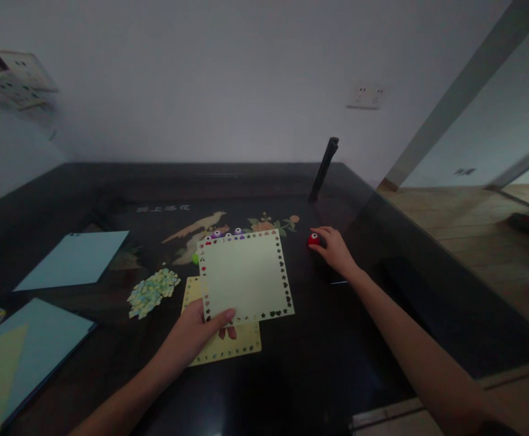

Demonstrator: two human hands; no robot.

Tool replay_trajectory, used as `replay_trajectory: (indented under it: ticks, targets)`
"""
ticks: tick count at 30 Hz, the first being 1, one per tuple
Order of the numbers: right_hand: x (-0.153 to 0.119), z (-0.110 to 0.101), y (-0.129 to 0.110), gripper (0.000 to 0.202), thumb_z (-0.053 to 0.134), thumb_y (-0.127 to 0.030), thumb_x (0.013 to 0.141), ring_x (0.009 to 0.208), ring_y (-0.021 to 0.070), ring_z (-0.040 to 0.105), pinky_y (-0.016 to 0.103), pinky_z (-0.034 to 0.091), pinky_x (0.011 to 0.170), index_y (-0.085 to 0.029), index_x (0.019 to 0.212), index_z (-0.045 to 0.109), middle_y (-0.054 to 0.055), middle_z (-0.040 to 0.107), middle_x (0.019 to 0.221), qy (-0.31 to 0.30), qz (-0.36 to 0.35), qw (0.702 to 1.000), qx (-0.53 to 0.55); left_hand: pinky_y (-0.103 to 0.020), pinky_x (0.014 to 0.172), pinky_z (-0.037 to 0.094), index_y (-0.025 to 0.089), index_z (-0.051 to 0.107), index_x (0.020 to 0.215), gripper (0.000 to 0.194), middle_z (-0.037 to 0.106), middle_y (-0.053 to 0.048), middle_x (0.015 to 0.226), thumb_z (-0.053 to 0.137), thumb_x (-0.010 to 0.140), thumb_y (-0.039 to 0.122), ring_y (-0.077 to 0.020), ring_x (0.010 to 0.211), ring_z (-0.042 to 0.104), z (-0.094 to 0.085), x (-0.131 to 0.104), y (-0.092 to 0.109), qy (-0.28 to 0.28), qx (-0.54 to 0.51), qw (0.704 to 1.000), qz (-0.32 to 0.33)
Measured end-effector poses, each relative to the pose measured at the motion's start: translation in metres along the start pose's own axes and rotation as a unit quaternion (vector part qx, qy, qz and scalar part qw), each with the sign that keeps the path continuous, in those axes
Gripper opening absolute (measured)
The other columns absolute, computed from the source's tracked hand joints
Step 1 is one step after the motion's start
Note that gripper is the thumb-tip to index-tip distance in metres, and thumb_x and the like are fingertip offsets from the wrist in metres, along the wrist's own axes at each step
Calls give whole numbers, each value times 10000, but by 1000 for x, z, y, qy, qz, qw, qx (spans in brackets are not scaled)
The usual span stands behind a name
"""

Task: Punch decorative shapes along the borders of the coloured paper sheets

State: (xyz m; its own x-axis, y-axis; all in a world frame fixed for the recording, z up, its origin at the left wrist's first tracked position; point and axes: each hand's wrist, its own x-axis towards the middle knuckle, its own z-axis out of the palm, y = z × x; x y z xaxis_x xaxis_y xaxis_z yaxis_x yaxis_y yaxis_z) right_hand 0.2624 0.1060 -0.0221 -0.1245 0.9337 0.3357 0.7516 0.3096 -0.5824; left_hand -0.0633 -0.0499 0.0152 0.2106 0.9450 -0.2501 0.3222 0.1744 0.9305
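My left hand (203, 330) grips the lower left corner of a pale square sheet of paper (243, 278), thumb on top. Small shapes such as stars and hearts are punched along its edges. Beneath it lies a yellow sheet (223, 351) with a similar punched border, partly covered. My right hand (334, 248) is closed, thumb and fingers pinching a small red craft punch (313, 240) with a white round mark, right of the sheet. Behind the sheet's upper edge are several purple and red punches (239, 232) and a green one (196, 258), partly hidden.
A pile of paper bits (154, 292) lies left of the sheets. Farther left are a blue sheet (76, 260), another blue sheet (48, 330) and a yellow sheet (0, 369). A black upright post (324, 169) stands near the back of the dark table (291, 387).
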Motion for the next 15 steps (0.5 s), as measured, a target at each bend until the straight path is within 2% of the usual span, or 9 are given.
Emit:
replay_trajectory:
  ticks: [3,5,6,7,9,11,13,15]
  targets:
    - [-5,-14,-20,385,697,-270,720,1101,321,505,469,437,872,-179,1090,643,153,575,1161,12,3,1000,8,-263,536,459,177,603,631,274,680,-44,549,595,761,418,-159,495,564,0,-1,3,8,-15,1000,-9]
    - [-15,-23,-43,253,626,-332,794,998,272,572,428,461,829,-193,1003,660,114,624,1053,0,-3,1000,26,-261,537,459,175,601,625,260,678,-42,547,602,754,401,-151,492,557,0,-1,8,16,-25,999,-14]
    - [-22,-26,-56,203,591,-356,822,900,239,608,398,474,789,-196,921,667,86,657,944,-23,-7,999,46,-260,535,459,174,601,620,257,677,-41,544,603,751,396,-148,489,553,0,-1,10,18,-28,999,-17]
    - [-31,-27,-69,207,566,-373,841,819,215,622,375,480,741,-191,868,662,68,670,862,-75,3,993,93,-260,532,459,172,602,616,256,676,-40,540,604,747,393,-146,483,550,0,-2,12,18,-31,999,-20]
    - [-50,-24,-93,267,492,-409,882,683,178,623,328,482,620,-188,907,640,42,666,764,-201,47,958,199,-260,522,460,170,602,614,258,673,-42,529,602,746,392,-143,471,548,0,-2,14,10,-35,999,-27]
    - [-65,-18,-109,260,504,-412,872,637,155,618,293,473,552,-187,928,623,36,669,763,-278,90,915,280,-261,517,467,170,604,630,253,675,-43,528,598,751,392,-144,467,557,2,-3,13,-6,-38,999,-32]
    - [-75,-10,-116,228,567,-407,833,586,129,586,272,459,532,-187,841,628,21,657,715,-288,128,894,317,-265,522,481,171,608,678,233,683,-42,548,595,759,389,-150,480,579,4,-4,12,-22,-38,998,-35]
    - [-78,-4,-116,218,620,-397,795,544,112,551,264,443,530,-189,729,622,3,630,643,-268,156,890,334,-278,551,504,173,615,753,212,705,-46,624,605,760,385,-164,536,617,3,-5,10,-19,-38,998,-35]
